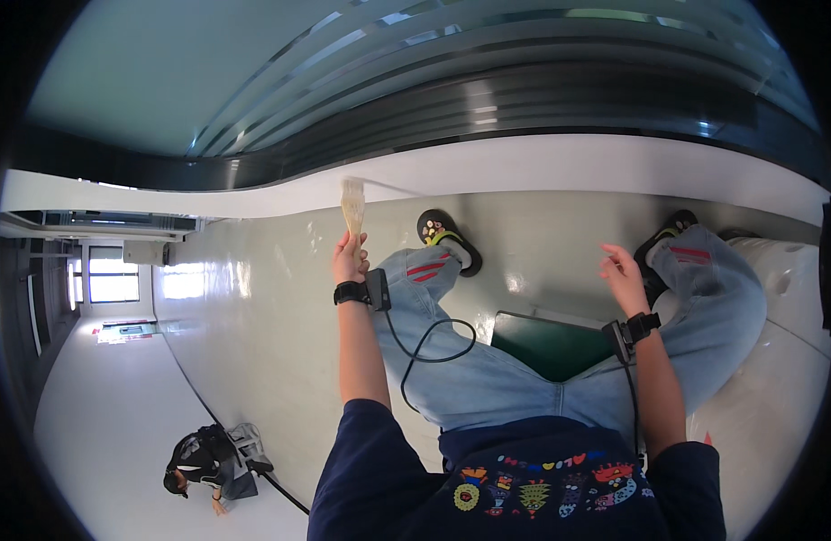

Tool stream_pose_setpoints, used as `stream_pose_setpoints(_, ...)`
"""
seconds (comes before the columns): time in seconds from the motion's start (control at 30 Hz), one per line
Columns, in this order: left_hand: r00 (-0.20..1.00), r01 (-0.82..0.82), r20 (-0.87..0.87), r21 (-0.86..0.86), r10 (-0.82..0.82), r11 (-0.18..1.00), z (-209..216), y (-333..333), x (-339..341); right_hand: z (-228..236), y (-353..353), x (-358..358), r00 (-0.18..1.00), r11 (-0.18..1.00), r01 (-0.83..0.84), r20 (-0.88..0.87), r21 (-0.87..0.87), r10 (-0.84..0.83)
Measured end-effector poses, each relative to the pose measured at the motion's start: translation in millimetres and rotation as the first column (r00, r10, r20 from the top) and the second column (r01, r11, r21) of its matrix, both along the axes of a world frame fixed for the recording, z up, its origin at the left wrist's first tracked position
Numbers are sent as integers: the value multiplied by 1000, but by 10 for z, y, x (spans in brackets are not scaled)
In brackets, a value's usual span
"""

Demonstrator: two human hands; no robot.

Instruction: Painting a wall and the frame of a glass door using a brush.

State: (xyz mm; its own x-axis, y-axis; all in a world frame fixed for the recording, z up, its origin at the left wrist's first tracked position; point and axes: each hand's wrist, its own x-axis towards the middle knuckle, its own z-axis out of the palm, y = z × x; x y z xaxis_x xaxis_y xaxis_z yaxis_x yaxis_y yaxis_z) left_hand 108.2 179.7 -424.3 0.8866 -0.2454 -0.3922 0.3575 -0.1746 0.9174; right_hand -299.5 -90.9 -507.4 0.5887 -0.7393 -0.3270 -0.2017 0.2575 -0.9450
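Out to the far left of the lap, it's the left hand [348, 259] with the grip, fingers closed firmly around the handle of a pale brush [353, 209]! Bristles point away to the far side, right up at the low white wall band [524, 160]; whether the tips touch, I cannot tell. Beyond that band runs a dark frame [488, 106], with a glass panel [190, 72] farther out. Over to the right, the right hand [624, 278] hangs near the right knee, its fingers loosely curled and partly spread, clear of the jeans [713, 298]. And look between the legs: a dark green flat panel [543, 341]! 2 black wristbands [351, 292] are on show, 1 per arm, each with a small box and a black cable [414, 356]. Black shoes [470, 261] stand on the pale, glossy floor [280, 298], a white covered shape [776, 361] sits at the far right, and well off to the left, 1 other person [208, 460] in dark clothes comes into view.
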Motion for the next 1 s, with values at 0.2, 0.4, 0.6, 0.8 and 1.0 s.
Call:
stream_pose_setpoints(0.2,995,-82,-73,-141,72,987,-6,-285,-245,69,14,11,996,998,-54,-77,-18,52)
stream_pose_setpoints(0.4,989,-143,-65,-296,129,945,121,-937,-1220,-12,-10,-20,991,995,-72,-116,-68,64)
stream_pose_setpoints(0.6,965,241,-41,-233,-258,942,-15,-1241,-1796,39,12,-3,995,997,-67,-80,-40,63)
stream_pose_setpoints(0.8,867,495,17,-137,-498,858,-295,-1394,-1612,-21,-22,-35,993,996,-94,-75,-7,93)
stream_pose_setpoints(1.0,926,374,84,-64,-368,925,-162,-1039,-1165,-135,-28,-99,992,997,-75,-101,-5,74)
